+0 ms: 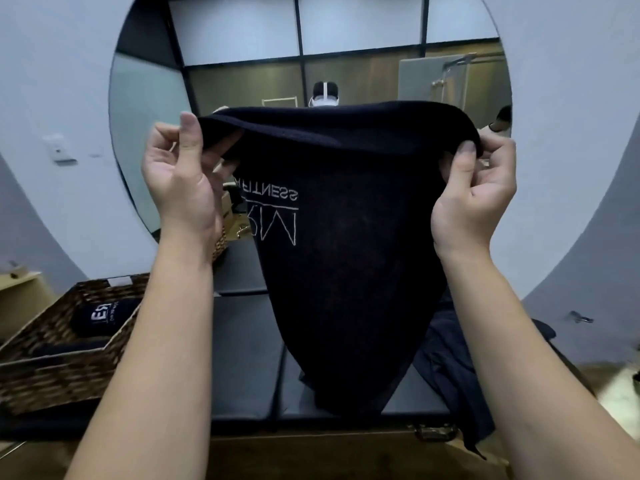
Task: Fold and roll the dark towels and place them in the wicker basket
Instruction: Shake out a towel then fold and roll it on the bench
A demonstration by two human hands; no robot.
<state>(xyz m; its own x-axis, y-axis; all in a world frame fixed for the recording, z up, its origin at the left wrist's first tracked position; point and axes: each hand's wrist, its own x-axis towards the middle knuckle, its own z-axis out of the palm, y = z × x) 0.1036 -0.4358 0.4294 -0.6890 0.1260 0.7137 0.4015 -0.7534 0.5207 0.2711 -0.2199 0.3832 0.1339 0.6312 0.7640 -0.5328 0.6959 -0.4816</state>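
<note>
I hold a dark towel (353, 258) with pale mirrored lettering up in front of me, hanging down over the black counter. My left hand (180, 181) pinches its top left corner and my right hand (474, 195) pinches its top right corner. The wicker basket (59, 372) stands at the lower left, with a rolled dark towel (100, 315) with white lettering inside and another dark roll (65, 348) in front of it. More dark towels (453, 368) lie heaped on the counter at the right, partly hidden by the hanging towel.
A large round mirror (242, 46) fills the wall ahead. The black counter (246, 358) has a wooden front with a brass latch (433, 432). A pale wooden box (20, 296) stands left of the basket.
</note>
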